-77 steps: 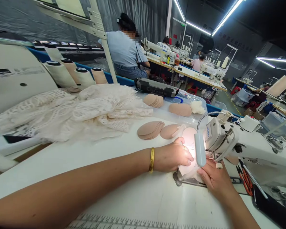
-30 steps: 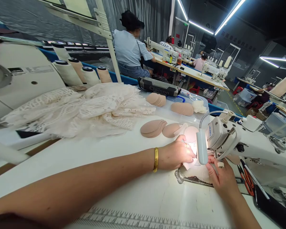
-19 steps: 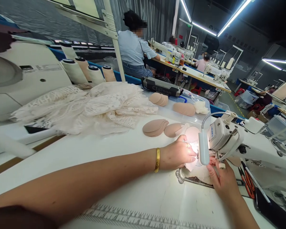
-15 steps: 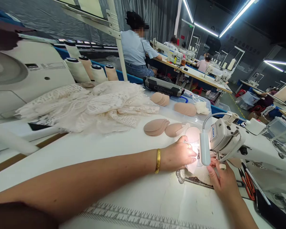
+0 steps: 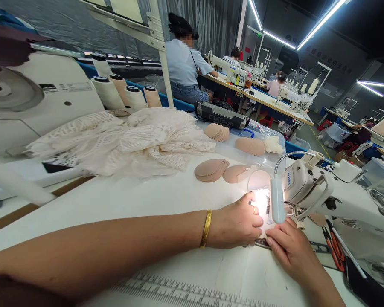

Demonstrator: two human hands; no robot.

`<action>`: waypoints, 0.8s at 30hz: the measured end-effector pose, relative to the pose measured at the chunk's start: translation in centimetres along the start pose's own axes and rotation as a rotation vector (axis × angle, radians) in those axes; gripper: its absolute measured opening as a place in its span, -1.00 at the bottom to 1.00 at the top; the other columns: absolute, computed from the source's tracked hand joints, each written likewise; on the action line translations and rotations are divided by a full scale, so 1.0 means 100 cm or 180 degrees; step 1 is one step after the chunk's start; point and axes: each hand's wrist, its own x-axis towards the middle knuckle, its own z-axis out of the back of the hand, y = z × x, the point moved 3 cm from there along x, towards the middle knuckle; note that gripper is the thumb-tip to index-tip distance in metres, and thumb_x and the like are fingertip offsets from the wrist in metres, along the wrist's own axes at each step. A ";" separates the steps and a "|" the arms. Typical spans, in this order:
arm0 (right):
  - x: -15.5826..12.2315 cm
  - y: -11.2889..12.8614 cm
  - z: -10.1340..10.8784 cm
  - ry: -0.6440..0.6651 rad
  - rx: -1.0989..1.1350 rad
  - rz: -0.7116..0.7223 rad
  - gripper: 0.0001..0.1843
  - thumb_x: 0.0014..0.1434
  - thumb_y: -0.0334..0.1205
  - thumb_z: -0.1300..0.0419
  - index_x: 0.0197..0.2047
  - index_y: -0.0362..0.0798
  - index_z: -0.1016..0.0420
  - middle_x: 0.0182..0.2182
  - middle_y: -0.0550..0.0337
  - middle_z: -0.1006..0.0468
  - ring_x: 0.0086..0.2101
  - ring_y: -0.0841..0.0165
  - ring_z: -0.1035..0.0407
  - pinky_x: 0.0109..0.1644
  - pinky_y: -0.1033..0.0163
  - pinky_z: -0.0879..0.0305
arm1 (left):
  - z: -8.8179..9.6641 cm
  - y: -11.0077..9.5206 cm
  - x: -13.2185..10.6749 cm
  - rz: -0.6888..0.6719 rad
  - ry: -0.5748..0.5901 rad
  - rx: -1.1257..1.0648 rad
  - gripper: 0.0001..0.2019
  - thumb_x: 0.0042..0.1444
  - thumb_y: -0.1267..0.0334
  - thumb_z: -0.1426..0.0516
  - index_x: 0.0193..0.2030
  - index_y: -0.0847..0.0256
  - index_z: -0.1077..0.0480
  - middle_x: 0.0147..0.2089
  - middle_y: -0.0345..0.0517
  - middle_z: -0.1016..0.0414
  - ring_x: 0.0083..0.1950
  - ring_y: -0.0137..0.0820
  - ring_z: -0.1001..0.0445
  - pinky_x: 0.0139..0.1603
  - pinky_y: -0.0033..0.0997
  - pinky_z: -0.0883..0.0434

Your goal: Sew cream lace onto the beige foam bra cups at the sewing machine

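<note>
Under the white sewing machine (image 5: 307, 187), a pale fabric piece (image 5: 263, 205) lies in the glare of the lamp (image 5: 277, 200), its outline washed out. My left hand (image 5: 238, 219), with a gold bangle and a ring, has its fingers curled down onto the left side of this piece. A small dark bit shows by its index finger, too small to name. My right hand (image 5: 291, 245) is at the near side of the piece, thumb and fingertips closed together at its edge. The lamp head hides the needle area.
Beige oval pads (image 5: 212, 169) lie stacked behind my hands, with more on a clear plastic lid (image 5: 230, 149). Cream lace (image 5: 131, 136) is heaped at left beside thread cones (image 5: 136, 99). Orange-handled scissors (image 5: 335, 247) and a black phone (image 5: 368, 283) lie right. A ruler (image 5: 179, 292) runs along the front.
My right hand has moved left and nearer to me, from beside the presser foot to the fabric's near edge. My left hand has shifted slightly toward me. The view has shifted slightly.
</note>
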 end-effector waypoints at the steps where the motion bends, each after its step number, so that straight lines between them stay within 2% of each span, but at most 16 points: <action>1: 0.000 0.000 -0.001 -0.0022 -0.0010 -0.0010 -0.67 0.53 -0.16 0.06 -0.08 0.07 -0.53 -0.32 0.17 -0.47 -0.27 0.26 -0.42 -0.20 0.22 -0.35 | 0.000 0.000 0.000 0.0018 0.0028 0.0017 -0.81 0.21 0.43 -0.16 -0.42 0.20 -0.32 -0.41 -0.24 -0.43 -0.40 -0.37 -0.29 -0.03 -0.02 -0.20; 7: 0.002 -0.006 -0.006 -0.0257 -0.0117 -0.0119 -0.68 0.53 -0.17 0.05 -0.05 0.06 -0.55 -0.33 0.17 -0.50 -0.31 0.27 -0.44 -0.24 0.21 -0.33 | -0.005 0.009 0.005 0.0175 0.0024 0.0015 -0.79 0.21 0.46 -0.15 -0.46 0.21 -0.35 -0.41 -0.23 -0.44 -0.36 -0.35 -0.36 0.09 0.01 -0.21; 10: 0.002 -0.009 -0.010 -0.0361 -0.0201 -0.0251 -0.67 0.52 -0.17 0.06 0.00 0.06 -0.54 -0.25 0.13 -0.57 -0.27 0.24 -0.46 -0.22 0.20 -0.34 | -0.013 0.017 0.006 0.0204 -0.0063 -0.0068 -0.79 0.22 0.42 -0.18 -0.45 0.19 -0.41 -0.38 -0.20 -0.49 -0.28 -0.32 -0.42 0.16 0.03 -0.20; 14: 0.003 -0.014 -0.017 -0.0374 -0.0351 -0.0424 -0.68 0.51 -0.14 0.05 0.05 0.08 -0.52 -0.13 0.09 -0.62 -0.16 0.18 -0.49 -0.18 0.16 -0.38 | -0.023 0.026 0.006 0.0314 -0.0092 -0.0214 -0.86 0.26 0.37 -0.18 -0.32 0.15 -0.51 -0.28 -0.14 -0.56 -0.19 -0.29 -0.46 0.24 0.02 -0.20; 18: 0.002 -0.017 -0.020 -0.0365 -0.0452 -0.0491 -0.70 0.50 -0.10 0.05 0.01 0.06 -0.49 -0.15 0.10 -0.63 -0.12 0.13 -0.50 -0.23 0.16 -0.40 | -0.026 0.032 0.010 0.0520 -0.0110 -0.0311 -0.86 0.31 0.35 -0.13 -0.14 0.12 -0.53 -0.13 -0.06 -0.60 -0.06 -0.23 -0.49 0.26 -0.02 -0.23; 20: 0.001 -0.018 -0.021 -0.0370 -0.0502 -0.0485 -0.68 0.51 -0.09 0.06 -0.02 0.06 -0.49 -0.19 0.09 -0.63 -0.17 0.14 -0.50 -0.25 0.16 -0.39 | -0.023 0.042 0.011 0.0822 -0.0211 -0.0288 -0.80 0.29 0.38 -0.09 -0.05 0.16 -0.51 -0.01 0.02 -0.59 0.01 -0.18 -0.48 0.24 -0.03 -0.28; 23: -0.001 -0.020 -0.022 -0.0390 -0.0597 -0.0507 -0.66 0.51 -0.08 0.07 0.05 0.05 -0.49 -0.24 0.08 -0.62 -0.19 0.14 -0.50 -0.27 0.16 -0.40 | -0.015 0.069 0.007 0.1695 -0.0505 -0.0338 -0.59 0.21 0.54 0.02 0.13 0.25 -0.41 0.15 0.11 -0.53 0.08 -0.19 -0.48 0.16 -0.14 -0.39; 24: -0.001 -0.021 -0.022 -0.0389 -0.0620 -0.0517 -0.65 0.51 -0.07 0.07 0.08 0.05 -0.49 -0.24 0.08 -0.62 -0.19 0.14 -0.50 -0.27 0.17 -0.40 | -0.013 0.078 0.004 0.1918 -0.0467 -0.0432 -0.52 0.17 0.59 0.04 0.19 0.26 -0.37 0.14 0.09 -0.54 0.06 -0.22 -0.50 0.10 -0.21 -0.42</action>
